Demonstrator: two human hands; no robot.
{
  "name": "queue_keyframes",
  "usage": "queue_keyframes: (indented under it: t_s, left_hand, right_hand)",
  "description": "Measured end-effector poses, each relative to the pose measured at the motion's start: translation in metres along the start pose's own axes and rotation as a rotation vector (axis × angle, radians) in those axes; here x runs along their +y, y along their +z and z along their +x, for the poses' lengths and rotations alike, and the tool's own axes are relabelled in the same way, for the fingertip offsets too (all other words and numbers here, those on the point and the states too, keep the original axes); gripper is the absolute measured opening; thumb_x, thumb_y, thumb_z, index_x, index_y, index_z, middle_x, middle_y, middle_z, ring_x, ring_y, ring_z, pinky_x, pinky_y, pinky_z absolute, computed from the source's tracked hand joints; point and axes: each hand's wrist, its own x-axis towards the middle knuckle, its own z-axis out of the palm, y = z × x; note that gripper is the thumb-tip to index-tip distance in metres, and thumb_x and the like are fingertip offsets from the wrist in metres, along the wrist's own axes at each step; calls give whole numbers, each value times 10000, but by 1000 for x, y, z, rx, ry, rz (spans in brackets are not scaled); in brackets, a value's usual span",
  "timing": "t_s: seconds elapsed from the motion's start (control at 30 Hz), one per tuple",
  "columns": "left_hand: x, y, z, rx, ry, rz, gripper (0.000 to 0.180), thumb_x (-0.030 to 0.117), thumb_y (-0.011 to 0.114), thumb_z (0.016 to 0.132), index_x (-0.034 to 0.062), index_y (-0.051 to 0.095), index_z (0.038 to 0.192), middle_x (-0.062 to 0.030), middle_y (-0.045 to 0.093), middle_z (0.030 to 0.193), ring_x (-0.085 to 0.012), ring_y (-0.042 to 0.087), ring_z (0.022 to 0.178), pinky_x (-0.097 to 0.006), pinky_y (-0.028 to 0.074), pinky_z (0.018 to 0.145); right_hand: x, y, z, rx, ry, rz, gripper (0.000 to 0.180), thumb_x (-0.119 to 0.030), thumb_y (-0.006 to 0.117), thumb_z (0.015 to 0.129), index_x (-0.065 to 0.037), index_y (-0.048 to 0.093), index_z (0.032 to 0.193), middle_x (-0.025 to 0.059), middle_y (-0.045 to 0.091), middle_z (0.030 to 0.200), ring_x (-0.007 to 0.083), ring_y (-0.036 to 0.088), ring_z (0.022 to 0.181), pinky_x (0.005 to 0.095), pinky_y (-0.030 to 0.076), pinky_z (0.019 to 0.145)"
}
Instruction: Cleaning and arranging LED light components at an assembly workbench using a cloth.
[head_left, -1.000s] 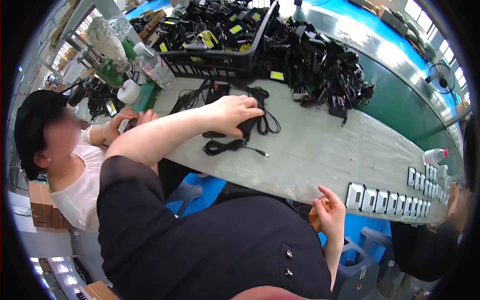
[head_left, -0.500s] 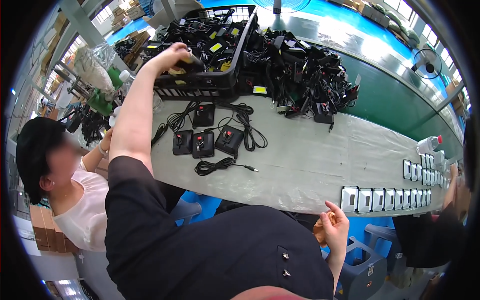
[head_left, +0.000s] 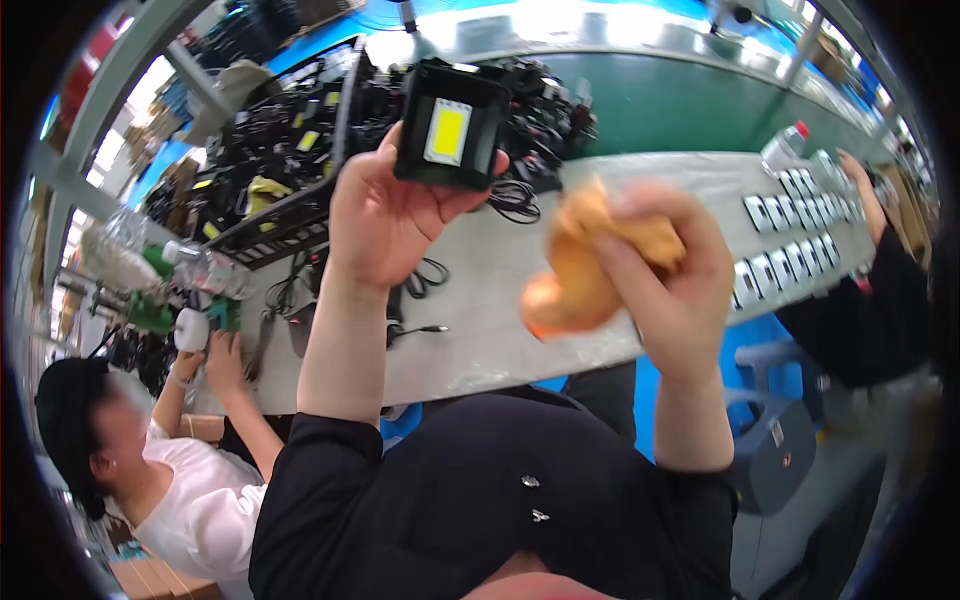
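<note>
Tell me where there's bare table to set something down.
Bare tabletop shows between the cable plug and rows of white units, partly hidden by the right hand and orange cloth. Crowded: the black crate and dark heap beside it.

My right hand (head_left: 675, 265) and its orange cloth (head_left: 580, 275) are blurred. A black box (head_left: 480, 125) hides part of my left hand (head_left: 385, 220). Toward the tabletop's (head_left: 500, 345) left end, my forearm (head_left: 343, 350) partly covers cables (head_left: 422, 278); at its right, the panels' (head_left: 783, 268) details are too small.

My feed shows me a pale grey tabletop (head_left: 478, 290) | blue floor (head_left: 645, 392) below | grey plastic stool (head_left: 775, 458) right | green surface (head_left: 650, 100) beyond, white glare behind | grey post (head_left: 125, 85) upper left
</note>
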Motion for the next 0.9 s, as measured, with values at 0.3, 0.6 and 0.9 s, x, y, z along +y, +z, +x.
queue_keyframes:
  t_s: [0.3, 0.6, 0.9]
  left_hand:
    - [-47, 28, -27, 77, 8, 209, 609, 151, 446, 882, 66, 243, 1450, -112, 491, 1299, -188, 550, 1132, -335, 482, 937]
    - [-59, 10, -43, 107, -8, 95, 628, 137, 472, 886, 83, 220, 1459, -135, 468, 1335, -225, 538, 1169, -361, 480, 954]
    - [-62, 1, -48, 72, -21, 93, 628, 152, 484, 891, 72, 231, 1460, -121, 495, 1269, -198, 556, 1109, -317, 489, 909]
  right_hand:
    - [26, 20, -6, -83, -258, -460, 246, 50, 608, 681, -53, 624, 904, 110, 650, 885, 304, 630, 850, 372, 514, 747]
    - [19, 24, -12, -212, -182, -488, 183, 55, 578, 706, -44, 624, 852, 109, 641, 855, 299, 626, 825, 371, 512, 715]
    - [16, 20, -19, -248, -236, -622, 256, 65, 612, 688, -63, 650, 906, 107, 666, 936, 253, 653, 861, 306, 516, 733]
